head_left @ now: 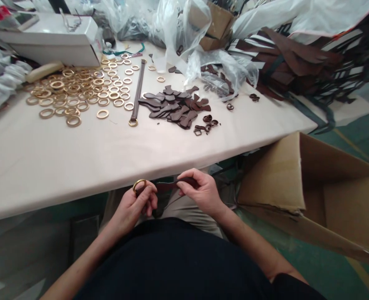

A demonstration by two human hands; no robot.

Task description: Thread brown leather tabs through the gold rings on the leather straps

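Observation:
Just off the table's front edge, above my lap, both hands are closed on parts of one work. My left hand [139, 202] pinches a gold ring [140, 186], which stands up above the thumb. From there a dark brown leather strap [167, 186] runs across to my right hand [201, 189], whose thumb and fingers pinch its other part. A thin dark strip hangs below the strap between the hands; where it is joined I cannot make out. The fingertips of my left hand partly hide how ring and strap meet.
On the table [62, 166] lie a heap of gold rings [78, 89], a finished-looking strap [137, 91], a pile of brown leather pieces [172, 106] and small dark fittings [206, 125]. Plastic bags [178, 37] and a white box [53, 39] stand behind. An open cardboard box [272, 175] is at right.

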